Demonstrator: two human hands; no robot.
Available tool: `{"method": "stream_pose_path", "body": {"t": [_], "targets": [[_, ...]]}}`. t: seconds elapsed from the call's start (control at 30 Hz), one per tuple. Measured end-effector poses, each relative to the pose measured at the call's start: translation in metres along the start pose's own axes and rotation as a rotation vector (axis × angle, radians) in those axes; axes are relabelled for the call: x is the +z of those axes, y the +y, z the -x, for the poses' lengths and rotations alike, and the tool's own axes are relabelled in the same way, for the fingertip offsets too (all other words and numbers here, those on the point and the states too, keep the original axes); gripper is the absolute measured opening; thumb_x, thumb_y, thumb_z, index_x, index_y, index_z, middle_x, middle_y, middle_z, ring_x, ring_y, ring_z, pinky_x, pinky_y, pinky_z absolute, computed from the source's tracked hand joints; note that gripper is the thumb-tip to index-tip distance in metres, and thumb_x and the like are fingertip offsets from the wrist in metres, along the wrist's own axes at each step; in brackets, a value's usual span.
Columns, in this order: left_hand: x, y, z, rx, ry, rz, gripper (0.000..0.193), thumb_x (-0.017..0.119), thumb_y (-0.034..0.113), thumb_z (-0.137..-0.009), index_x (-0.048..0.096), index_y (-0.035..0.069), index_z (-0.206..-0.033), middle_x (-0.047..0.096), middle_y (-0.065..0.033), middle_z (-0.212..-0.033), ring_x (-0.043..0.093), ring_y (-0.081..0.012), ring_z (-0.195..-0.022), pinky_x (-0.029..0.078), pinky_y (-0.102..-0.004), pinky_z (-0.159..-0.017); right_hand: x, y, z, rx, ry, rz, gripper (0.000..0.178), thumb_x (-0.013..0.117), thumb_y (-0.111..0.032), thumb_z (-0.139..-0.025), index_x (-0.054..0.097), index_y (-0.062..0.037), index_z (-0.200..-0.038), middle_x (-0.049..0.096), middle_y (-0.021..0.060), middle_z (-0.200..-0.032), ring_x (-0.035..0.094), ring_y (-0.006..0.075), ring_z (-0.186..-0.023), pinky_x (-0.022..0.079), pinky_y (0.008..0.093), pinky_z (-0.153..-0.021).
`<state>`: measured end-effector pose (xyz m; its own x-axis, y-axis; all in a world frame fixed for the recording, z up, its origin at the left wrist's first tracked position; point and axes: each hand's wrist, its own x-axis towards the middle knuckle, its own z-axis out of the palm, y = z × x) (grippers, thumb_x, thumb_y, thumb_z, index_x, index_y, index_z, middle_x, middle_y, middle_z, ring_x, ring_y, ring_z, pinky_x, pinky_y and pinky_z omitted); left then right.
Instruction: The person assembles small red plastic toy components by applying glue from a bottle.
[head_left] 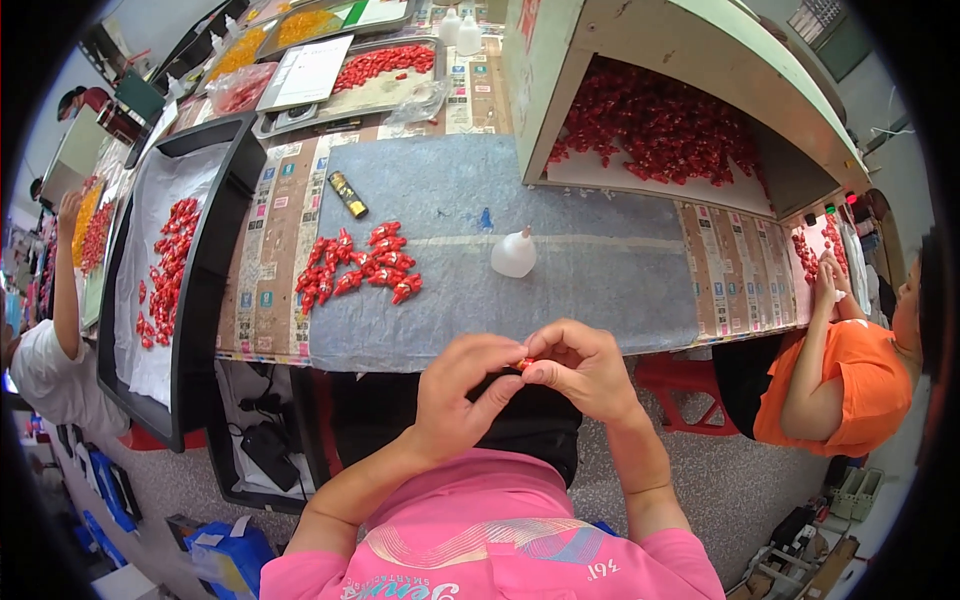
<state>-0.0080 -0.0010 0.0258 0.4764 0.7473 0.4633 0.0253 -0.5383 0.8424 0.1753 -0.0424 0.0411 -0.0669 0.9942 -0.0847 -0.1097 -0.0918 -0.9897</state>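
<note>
Just off the table's front edge, my left hand [468, 388] and my right hand [582, 370] meet fingertip to fingertip. Both are closed on one small red plastic piece [524, 364], mostly hidden by the fingers. A loose pile of similar red pieces [362, 265] lies on the blue-grey cloth [450, 185], ahead and left of my hands. Straight ahead stands a white squeeze bottle [514, 254] with a narrow tip. A dark, yellow-patterned cylinder [348, 195] lies behind the pile.
At left is a black tray [222, 190] holding red pieces on white lining. A pale open-fronted box [690, 60] full of red pieces stands at back right. Metal trays [436, 75] sit at the back. A person in orange [835, 385] works at right; another in white [65, 370] at left.
</note>
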Motion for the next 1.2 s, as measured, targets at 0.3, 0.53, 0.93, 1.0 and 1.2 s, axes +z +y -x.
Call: {"method": "stream_pose_path", "body": {"t": [0.3,0.53,0.93,1.0,1.2], "targets": [[-0.011,-0.006,0.01,-0.688,0.068,1.009,0.009,0.061,0.002,-0.088,0.059,0.001,-0.097,0.06,-0.0085,-0.099,0.063,-0.0155,-0.087,0.055,-0.0274,-0.077,0.006,0.006,-0.006,-0.196,-0.078,0.137,0.022,0.066,0.0,-0.083,0.065,0.0,-0.104,0.059,0.0106,-0.103,0.061,0.0176,-0.094,0.052,0.0275,-0.079],[-0.017,-0.01,0.014,-0.875,-0.051,1.234,0.007,0.062,0.002,-0.087,0.055,0.003,-0.088,0.062,-0.0095,-0.095,0.065,-0.0187,-0.084,0.056,-0.0301,-0.076,0.003,0.001,-0.012,-0.193,-0.12,0.183,0.016,0.068,0.0,-0.08,0.068,-0.0021,-0.096,0.065,0.0086,-0.098,0.063,0.0146,-0.086,0.052,0.0265,-0.073],[-0.027,-0.015,0.014,-0.8,0.051,1.117,0.021,0.064,-0.002,-0.083,0.057,0.002,-0.102,0.063,-0.0078,-0.095,0.064,-0.0169,-0.089,0.055,-0.0297,-0.079,-0.01,-0.002,-0.045,-0.33,0.499,0.583,0.048,0.076,-0.01,-0.072,0.057,-0.0042,-0.116,0.057,0.0094,-0.115,0.055,0.0208,-0.104,0.045,0.0324,-0.086],[-0.028,-0.016,0.014,-0.792,0.066,1.102,0.021,0.064,-0.002,-0.083,0.057,0.002,-0.103,0.063,-0.0079,-0.096,0.064,-0.017,-0.089,0.055,-0.0296,-0.079,-0.001,-0.002,-0.057,-0.339,0.483,0.623,0.048,0.076,-0.01,-0.072,0.057,-0.0043,-0.116,0.058,0.0102,-0.116,0.055,0.0221,-0.106,0.045,0.0333,-0.087],[-0.025,-0.016,0.014,-0.817,0.103,1.103,0.023,0.064,-0.003,-0.083,0.058,0.002,-0.105,0.064,-0.008,-0.096,0.065,-0.0168,-0.088,0.055,-0.0292,-0.079,-0.005,0.021,-0.075,-0.258,0.311,0.544,0.044,0.072,-0.011,-0.076,0.057,-0.0039,-0.117,0.06,0.0125,-0.116,0.055,0.0244,-0.11,0.043,0.0343,-0.091]]}}
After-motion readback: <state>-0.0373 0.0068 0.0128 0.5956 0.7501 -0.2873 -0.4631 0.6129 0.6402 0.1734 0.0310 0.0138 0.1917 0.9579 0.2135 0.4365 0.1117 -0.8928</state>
